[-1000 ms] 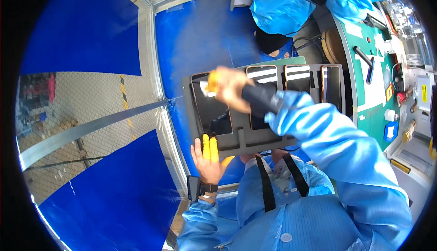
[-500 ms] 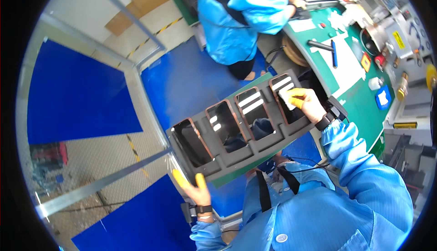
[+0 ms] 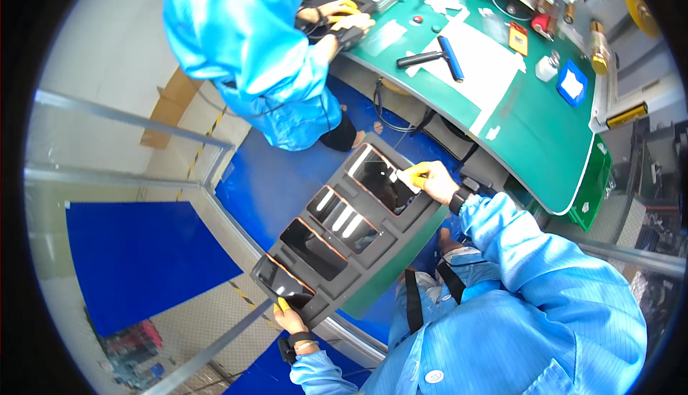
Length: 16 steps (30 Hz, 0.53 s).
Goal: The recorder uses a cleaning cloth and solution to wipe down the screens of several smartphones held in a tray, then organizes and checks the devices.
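A dark grey foam tray (image 3: 373, 257) lies slanted in front of me, with several black-screened phones in its slots. My left hand (image 3: 289, 319), with yellow finger covers, grips the tray's near left corner, beside the leftmost phone (image 3: 284, 277). At the far right end, my right hand (image 3: 436, 182) pinches a small white wipe (image 3: 410, 180) against the edge of the rightmost phone (image 3: 381, 177). Yellow covers are on these fingertips too. Two middle phones, one a reflective phone (image 3: 342, 219) and one a darker phone (image 3: 314, 247), lie between. Beneath the tray shows a green board (image 3: 383, 277).
A co-worker in a blue smock (image 3: 244, 58) stands at the far left, hands at the green workbench (image 3: 534, 155). On the bench are a black-and-blue roller (image 3: 450, 58), white sheets (image 3: 476, 83) and a clear bottle (image 3: 547, 67). A metal frame rail (image 3: 122, 112) runs on the left.
My left hand has come onto the tray's corner and closed there. The tray appears more steeply slanted as the view has turned; my right hand still has the wipe on the rightmost phone.
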Available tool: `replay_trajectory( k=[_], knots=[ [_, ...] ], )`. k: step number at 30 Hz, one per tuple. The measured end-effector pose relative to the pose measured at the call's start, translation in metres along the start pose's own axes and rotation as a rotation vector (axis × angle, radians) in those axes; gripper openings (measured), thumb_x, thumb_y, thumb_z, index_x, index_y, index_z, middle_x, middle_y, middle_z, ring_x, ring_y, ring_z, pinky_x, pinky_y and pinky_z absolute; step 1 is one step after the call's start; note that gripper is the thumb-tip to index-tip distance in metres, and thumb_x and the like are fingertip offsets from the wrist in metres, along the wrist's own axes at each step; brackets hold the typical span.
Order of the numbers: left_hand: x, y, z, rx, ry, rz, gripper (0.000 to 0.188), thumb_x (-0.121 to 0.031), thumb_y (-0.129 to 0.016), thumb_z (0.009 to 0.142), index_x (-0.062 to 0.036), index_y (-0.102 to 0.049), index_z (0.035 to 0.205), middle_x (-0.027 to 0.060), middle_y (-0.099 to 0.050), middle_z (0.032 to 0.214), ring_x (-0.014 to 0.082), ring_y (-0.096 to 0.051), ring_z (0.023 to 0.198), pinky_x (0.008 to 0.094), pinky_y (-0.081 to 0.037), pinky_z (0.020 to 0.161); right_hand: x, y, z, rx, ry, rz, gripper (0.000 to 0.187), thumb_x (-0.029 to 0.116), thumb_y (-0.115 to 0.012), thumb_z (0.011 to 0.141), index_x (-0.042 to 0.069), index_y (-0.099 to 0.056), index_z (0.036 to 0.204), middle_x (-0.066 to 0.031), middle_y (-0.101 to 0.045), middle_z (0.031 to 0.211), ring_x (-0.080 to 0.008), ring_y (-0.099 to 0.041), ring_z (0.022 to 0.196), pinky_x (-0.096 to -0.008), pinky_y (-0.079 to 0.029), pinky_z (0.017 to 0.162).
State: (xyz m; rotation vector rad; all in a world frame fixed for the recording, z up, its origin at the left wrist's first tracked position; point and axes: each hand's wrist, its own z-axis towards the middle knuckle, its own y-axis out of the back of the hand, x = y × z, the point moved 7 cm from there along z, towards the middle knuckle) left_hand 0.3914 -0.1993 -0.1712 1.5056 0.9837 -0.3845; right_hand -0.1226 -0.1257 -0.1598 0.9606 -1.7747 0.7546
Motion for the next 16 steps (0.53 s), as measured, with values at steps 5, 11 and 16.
replay_trajectory(
  k=[5,11,16],
  knots=[
    [0.015,0.022,-0.007,-0.087,-0.052,-0.148,0.036,-0.019,-0.049,0.091,0.0116,-0.053,0.11,0.0169,-0.059,0.103,0.0209,-0.053,0.088,0.0299,-0.042,0.08,-0.016,0.002,0.009,0.032,0.025,-0.013,0.018,-0.004,-0.059,0.077,-0.001,-0.067,0.092,-0.009,-0.067,0.084,-0.0125,-0.06,0.077,-0.0256,-0.047,0.069],
    [-0.065,-0.014,-0.057,-0.044,-0.181,-0.131,0.03,-0.013,-0.048,0.091,0.0089,-0.054,0.11,0.008,-0.061,0.096,0.0141,-0.053,0.082,0.0255,-0.043,0.074,0.005,0.086,-0.032,-0.063,0.031,0.025,0.024,-0.003,-0.06,0.074,-0.001,-0.066,0.096,-0.0077,-0.067,0.084,-0.0115,-0.059,0.074,-0.0252,-0.047,0.069],
    [-0.163,-0.123,-0.086,0.154,-0.309,-0.081,0.03,-0.01,-0.053,0.088,0.0037,-0.056,0.114,0.0127,-0.061,0.101,0.0168,-0.052,0.082,0.0285,-0.041,0.074,-0.007,0.233,-0.104,-0.322,0.02,0.257,0.027,-0.002,-0.058,0.077,0.001,-0.064,0.104,-0.0129,-0.066,0.094,-0.0185,-0.063,0.091,-0.0275,-0.048,0.083]
  ],
)
